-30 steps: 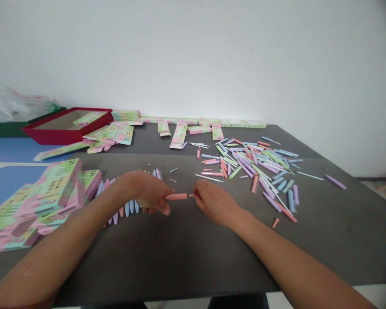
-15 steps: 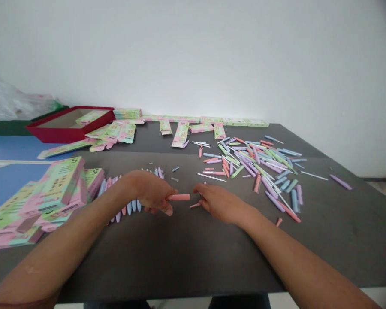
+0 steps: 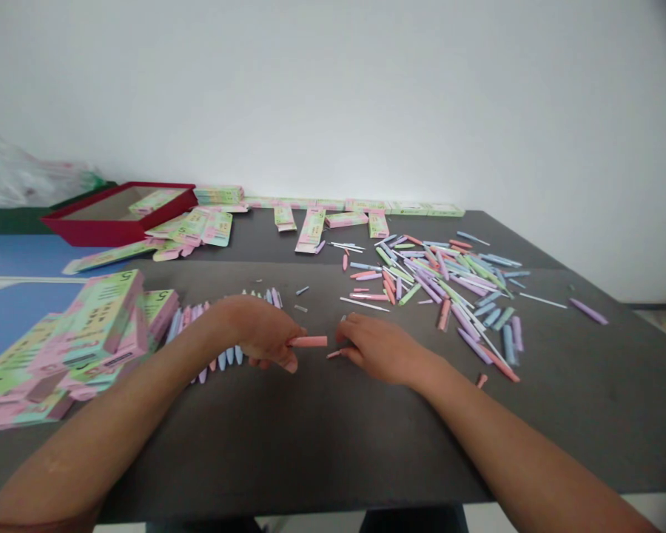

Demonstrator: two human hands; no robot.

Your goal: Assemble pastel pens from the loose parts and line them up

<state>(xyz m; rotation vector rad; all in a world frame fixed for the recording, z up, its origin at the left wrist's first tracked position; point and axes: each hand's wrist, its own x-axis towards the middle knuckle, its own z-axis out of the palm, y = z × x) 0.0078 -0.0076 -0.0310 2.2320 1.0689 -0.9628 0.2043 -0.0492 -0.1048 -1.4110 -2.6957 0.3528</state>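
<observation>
My left hand point(image 3: 263, 333) pinches a pink pen barrel point(image 3: 309, 341) that points right, just above the dark table point(image 3: 322, 437). My right hand point(image 3: 374, 346) is curled close to the barrel's open end, its fingertips touching a small pink piece point(image 3: 334, 354) that lies on the table. A row of finished pastel pens point(image 3: 222, 348) lies behind my left hand. A loose heap of pink, purple, blue and green pen parts point(image 3: 449, 285) spreads to the right of my right hand.
Stacks of pink and green cartons point(image 3: 83, 333) sit at the left. A red tray point(image 3: 116, 215) and flat cartons point(image 3: 311, 229) lie along the back by the white wall. A lone purple part point(image 3: 588, 311) rests at far right.
My right hand had drawn away from the barrel's end and dropped to the table; now it has closed back in over the small pink piece. The left hand stays put.
</observation>
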